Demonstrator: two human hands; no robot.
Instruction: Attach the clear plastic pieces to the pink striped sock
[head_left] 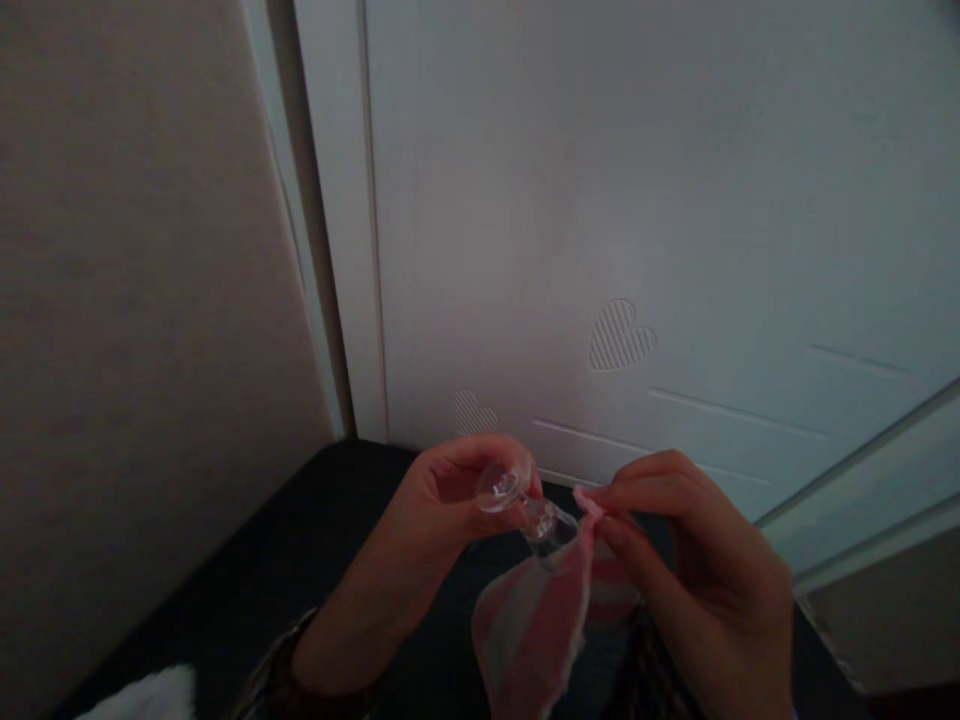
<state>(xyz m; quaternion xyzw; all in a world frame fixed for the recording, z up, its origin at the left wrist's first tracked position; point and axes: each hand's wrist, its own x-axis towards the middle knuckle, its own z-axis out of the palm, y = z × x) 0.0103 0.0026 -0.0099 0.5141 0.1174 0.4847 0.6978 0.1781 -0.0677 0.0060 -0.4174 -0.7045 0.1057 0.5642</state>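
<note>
A small clear stemmed glass point(551, 530) lies tilted in my left hand point(457, 500), its round foot toward the left and its bowl toward the right. The fingers and thumb of that hand are closed around the stem. My right hand point(697, 560) pinches the upper edge of a pink and white striped cloth point(532, 620) between thumb and fingers. The cloth hangs down below both hands, right beside the mouth of the glass. Whether some of it is inside the bowl I cannot tell.
A dark tabletop point(300, 560) lies under my hands. Behind it stands a white panel point(480, 220) with heart-shaped grooves, and a beige wall point(150, 250) rises on the left. Something white point(146, 695) shows at the lower left edge.
</note>
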